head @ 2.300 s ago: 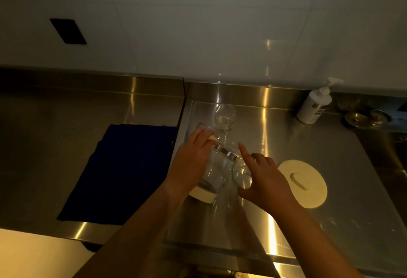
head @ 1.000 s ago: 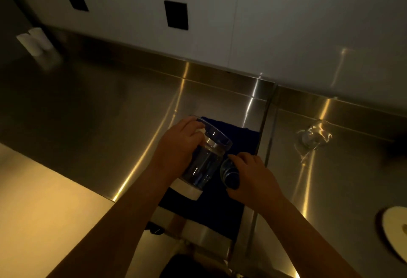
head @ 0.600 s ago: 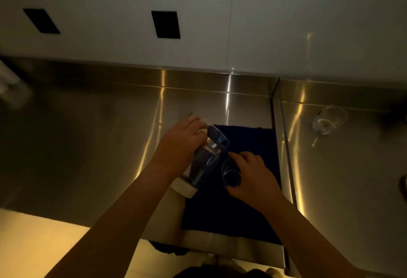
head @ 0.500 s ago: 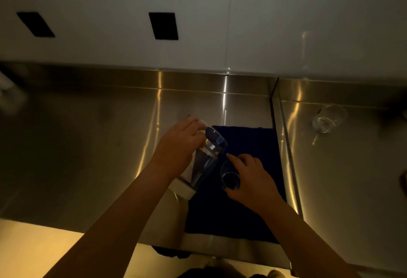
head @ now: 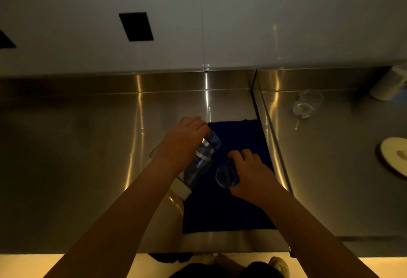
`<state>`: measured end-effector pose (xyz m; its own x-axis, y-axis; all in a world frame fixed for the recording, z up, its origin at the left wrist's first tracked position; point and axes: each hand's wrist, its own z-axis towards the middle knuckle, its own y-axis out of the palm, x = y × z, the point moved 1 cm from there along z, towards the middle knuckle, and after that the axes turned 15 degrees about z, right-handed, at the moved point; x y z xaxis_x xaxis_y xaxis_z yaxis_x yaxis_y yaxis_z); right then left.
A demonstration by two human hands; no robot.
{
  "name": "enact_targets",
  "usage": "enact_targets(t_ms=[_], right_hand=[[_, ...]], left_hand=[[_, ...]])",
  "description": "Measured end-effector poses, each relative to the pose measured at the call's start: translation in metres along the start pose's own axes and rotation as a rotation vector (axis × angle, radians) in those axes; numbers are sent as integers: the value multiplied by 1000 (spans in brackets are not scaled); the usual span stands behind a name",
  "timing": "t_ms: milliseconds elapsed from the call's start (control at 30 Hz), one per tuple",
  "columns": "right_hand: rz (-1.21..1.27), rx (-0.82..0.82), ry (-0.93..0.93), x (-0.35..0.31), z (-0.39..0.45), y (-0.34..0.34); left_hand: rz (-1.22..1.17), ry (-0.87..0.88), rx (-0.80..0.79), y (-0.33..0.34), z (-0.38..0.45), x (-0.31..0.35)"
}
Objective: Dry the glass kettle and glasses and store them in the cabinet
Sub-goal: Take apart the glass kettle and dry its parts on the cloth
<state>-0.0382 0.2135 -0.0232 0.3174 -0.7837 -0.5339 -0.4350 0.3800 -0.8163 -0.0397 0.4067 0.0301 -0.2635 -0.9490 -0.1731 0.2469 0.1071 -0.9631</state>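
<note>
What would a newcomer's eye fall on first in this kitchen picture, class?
First, the two hands at centre over the dark blue towel: the left hand grips a tilted glass kettle, the right hand holds a small glass. Next, another glass standing alone on the steel counter, far right.

Single head-worn view: looks steeply down from above the counter's (head: 88, 156) front edge, facing the rear wall (head: 264, 24), at close range.
</note>
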Motion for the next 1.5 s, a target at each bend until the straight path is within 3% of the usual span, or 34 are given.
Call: enact_targets(t_ms=[367, 567, 967, 1300, 1500], right_hand=[[-423, -192, 86, -4, 1, -3], [-481, -203, 94, -3, 6, 2], [-569, -346, 253, -2, 28, 23], [-520, -253, 185, 12, 18, 34], [-291, -113, 39, 18, 16, 46]], left_hand=[[9, 98, 37, -1, 9, 28], [11, 66, -7, 0, 7, 24], [-29, 68, 102, -4, 6, 25], [-19, 66, 94, 0, 5, 23], [-38, 75, 107, 0, 6, 23]])
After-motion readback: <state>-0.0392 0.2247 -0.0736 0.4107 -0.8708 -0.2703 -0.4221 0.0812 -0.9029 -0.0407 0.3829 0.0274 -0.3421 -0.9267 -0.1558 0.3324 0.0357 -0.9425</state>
